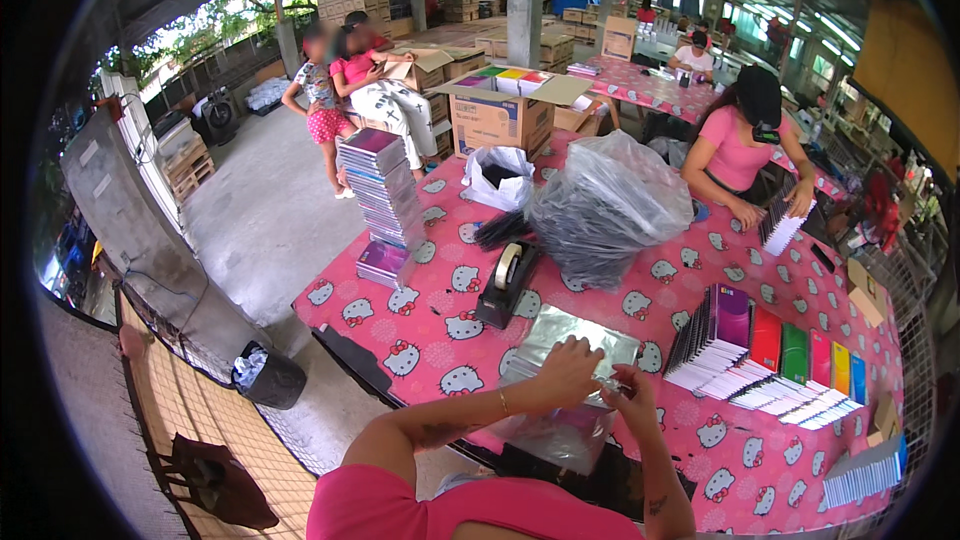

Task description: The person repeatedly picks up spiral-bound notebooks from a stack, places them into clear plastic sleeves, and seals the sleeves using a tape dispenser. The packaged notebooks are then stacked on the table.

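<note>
Before me at the near edge of the table lies a stack of clear plastic bags (562,329), shiny and flat. My left hand (568,376) is over its near part, fingers bent down onto the film. Close beside it, my right hand (632,396) pinches the plastic at its right edge. More loose clear film (560,438) hangs below my hands, and what lies under it is hard to make out. Just beyond the stack stands a black tape dispenser (508,285). To the right are rows of spiral notebooks (765,360) with purple, red, green, pink, yellow and blue covers.
A tall pile of wrapped notebooks (382,190) stands at the table's left edge. A big plastic bag (610,205) and an open carton (500,125) are farther back. Across the table a co-worker (745,150) handles notebooks. A black bin (270,377) stands on the floor at left.
</note>
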`<state>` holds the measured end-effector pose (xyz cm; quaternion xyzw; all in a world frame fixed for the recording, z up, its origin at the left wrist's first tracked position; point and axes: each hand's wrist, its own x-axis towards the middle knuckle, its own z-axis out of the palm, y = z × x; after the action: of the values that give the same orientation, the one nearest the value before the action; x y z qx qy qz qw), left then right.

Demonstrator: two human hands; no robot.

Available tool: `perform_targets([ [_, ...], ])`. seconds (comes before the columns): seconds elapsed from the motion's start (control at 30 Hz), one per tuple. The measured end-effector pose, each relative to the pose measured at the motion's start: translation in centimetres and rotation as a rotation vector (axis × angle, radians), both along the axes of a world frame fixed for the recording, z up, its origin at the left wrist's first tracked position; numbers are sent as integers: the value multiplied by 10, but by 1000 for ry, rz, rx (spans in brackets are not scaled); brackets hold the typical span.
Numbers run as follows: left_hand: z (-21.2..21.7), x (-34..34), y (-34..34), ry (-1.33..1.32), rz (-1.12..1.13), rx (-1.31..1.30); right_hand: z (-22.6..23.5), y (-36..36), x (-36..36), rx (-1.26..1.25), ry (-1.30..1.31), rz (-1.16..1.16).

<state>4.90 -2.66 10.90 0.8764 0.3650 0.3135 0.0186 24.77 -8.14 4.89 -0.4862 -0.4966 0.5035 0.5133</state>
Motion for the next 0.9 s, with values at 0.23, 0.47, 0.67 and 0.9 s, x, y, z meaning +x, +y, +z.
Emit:
perform_targets([
  [0.23,-34,-36,50,-432,30,-335,0,0,-19,31,-81,-121],
  [0.47,-70,-178,121,-823,473,-876,19,3,-27,47,-117,-90],
  [0.67,-117,-166,134,-656,546,-260,23,0,-20,-31,-114,-106],
  [0.9,-87,-178,119,-20,785,-323,-17,5,-17,89,-265,-254],
])
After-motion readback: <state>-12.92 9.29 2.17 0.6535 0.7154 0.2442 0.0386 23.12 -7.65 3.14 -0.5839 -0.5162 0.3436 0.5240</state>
